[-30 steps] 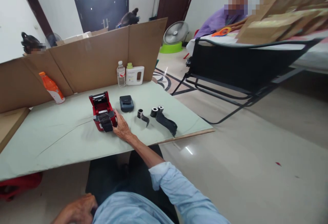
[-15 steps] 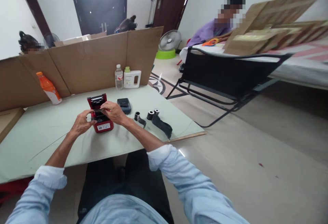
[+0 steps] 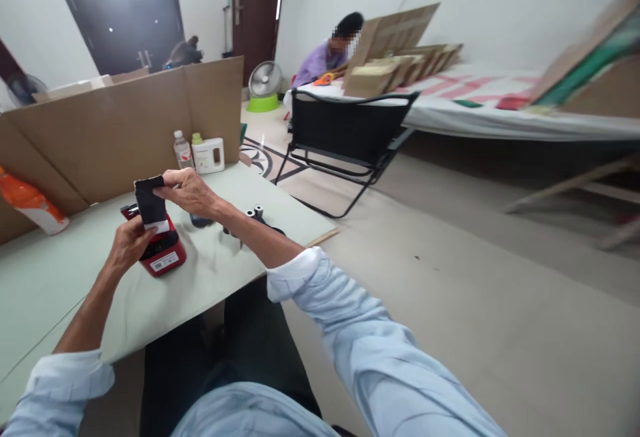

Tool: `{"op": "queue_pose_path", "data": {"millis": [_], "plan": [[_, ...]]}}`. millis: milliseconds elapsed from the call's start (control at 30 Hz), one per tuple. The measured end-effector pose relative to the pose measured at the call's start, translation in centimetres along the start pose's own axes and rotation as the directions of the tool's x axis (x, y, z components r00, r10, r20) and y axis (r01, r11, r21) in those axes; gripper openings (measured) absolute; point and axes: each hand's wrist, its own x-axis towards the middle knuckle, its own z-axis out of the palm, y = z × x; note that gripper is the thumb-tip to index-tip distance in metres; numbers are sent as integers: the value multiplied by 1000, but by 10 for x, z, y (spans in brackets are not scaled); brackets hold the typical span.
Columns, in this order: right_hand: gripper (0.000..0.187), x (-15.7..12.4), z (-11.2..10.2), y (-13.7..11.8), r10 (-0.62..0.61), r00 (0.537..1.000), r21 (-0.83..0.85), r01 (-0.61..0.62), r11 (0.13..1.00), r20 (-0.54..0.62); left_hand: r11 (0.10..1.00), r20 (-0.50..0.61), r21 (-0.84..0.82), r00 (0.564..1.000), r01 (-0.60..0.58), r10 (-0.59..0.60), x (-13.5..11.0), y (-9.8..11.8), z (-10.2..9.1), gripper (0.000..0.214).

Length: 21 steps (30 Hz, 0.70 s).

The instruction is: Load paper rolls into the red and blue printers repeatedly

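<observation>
A black ribbon (image 3: pixel 151 202) with a white end is stretched upright between my hands. My right hand (image 3: pixel 189 192) pinches its upper edge, while the fingers of my left hand (image 3: pixel 129 242) are closed on its lower, white end. Just below stands a red label printer (image 3: pixel 176 250) with its lid raised and a white sticker on the front; the ribbon and my left hand cover part of its inside. A dark boxy device (image 3: pixel 201 221) is mostly hidden behind my right wrist. Beyond my right forearm lie small rolls (image 3: pixel 258 211) with black ribbon, partly covered.
An orange bottle (image 3: pixel 33 200) leans at the left; a clear bottle (image 3: pixel 183 149) and a white jug (image 3: pixel 209 156) stand by the cardboard screen (image 3: pixel 115 127). A black folding chair (image 3: pixel 345 127) is right of the table. A person (image 3: pixel 325 57) sits at a farther table with cardboard boxes.
The black ribbon has come up out of the red printer and is now spread between my hands. My right hand has risen. The view has swung to the right.
</observation>
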Motion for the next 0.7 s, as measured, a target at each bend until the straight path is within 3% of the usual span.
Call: {"op": "queue_pose_path", "data": {"millis": [200,367,533,700], "plan": [[35,-52,-88,-20,108,965,38,-102,994,-238,974,75,193,991,-120,107,35,52,28,31],[23,-126,-153,-24,232,822,-34,-292,956,-520,888,214,324,940,-326,267,94,90,86,25],[20,-203,-184,-7,298,634,-56,-476,877,-713,789,428,350,835,-505,345,155,101,169,32],[24,-262,-187,17,330,585,-113,-592,798,-741,737,601,388,758,-554,254,178,93,247,40]]}}
